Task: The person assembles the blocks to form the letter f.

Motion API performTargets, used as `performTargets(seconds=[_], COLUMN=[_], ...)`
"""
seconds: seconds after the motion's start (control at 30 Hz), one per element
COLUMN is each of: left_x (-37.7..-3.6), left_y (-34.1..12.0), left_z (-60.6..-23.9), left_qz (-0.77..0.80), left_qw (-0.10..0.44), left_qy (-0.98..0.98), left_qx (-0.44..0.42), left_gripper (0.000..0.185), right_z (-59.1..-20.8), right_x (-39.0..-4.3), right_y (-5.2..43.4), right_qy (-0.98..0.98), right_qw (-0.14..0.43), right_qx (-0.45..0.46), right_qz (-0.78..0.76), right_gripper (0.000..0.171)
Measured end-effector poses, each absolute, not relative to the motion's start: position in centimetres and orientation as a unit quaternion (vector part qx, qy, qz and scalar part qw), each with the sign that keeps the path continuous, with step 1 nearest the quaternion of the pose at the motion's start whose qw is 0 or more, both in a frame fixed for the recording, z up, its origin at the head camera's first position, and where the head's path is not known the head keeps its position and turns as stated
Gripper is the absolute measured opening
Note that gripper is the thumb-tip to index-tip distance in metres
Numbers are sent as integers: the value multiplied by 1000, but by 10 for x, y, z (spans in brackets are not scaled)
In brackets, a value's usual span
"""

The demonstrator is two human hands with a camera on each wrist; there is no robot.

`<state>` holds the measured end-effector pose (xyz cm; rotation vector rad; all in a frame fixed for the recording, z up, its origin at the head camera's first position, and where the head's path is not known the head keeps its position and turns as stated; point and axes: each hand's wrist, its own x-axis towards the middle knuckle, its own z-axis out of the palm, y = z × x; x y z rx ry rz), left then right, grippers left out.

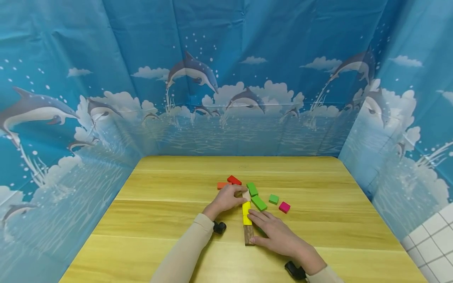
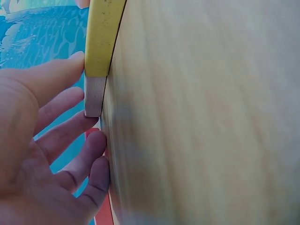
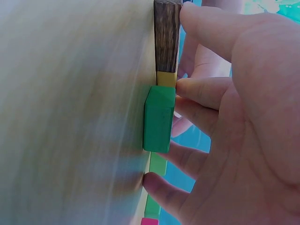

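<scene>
**A:** Dolphin-print blue backdrop (image 1: 226, 78) on three sides, yellow wood worktop (image 1: 159, 220). Where are the hands?

**B:** Both at a flat row of blocks mid-worktop: dark brown block (image 1: 249, 235) nearest the person, yellow block (image 1: 246, 212) next, pale block (image 2: 94, 96) at the far end. Left hand (image 1: 226, 198) has fingers curled at the pale block, touching it; a firm pinch isn't clear. Right hand (image 1: 277, 236) lies flat, fingers straight, on the yellow and brown blocks.

**A:** Loose pieces?

**B:** Two green bars (image 1: 256, 196), small green block (image 1: 273, 199), pink block (image 1: 284, 207) to the right; red block (image 1: 234, 180) and orange block (image 1: 223, 184) behind the left hand.
</scene>
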<state>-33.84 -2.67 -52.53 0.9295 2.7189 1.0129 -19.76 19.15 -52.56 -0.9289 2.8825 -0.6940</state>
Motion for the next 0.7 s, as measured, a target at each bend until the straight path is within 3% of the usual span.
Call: performTargets(seconds=[0.7], left_x=[-340], left_y=[-26], left_z=[-524], left_qz=[371], left_qw=[74], left_qy=[892], left_qx=[248], left_gripper=[41], right_z=[-525], right_x=[-197], right_y=[192], right_qy=[929], right_qw=[19], right_qx=[-300], right_qz=[-218], right_gripper=[75])
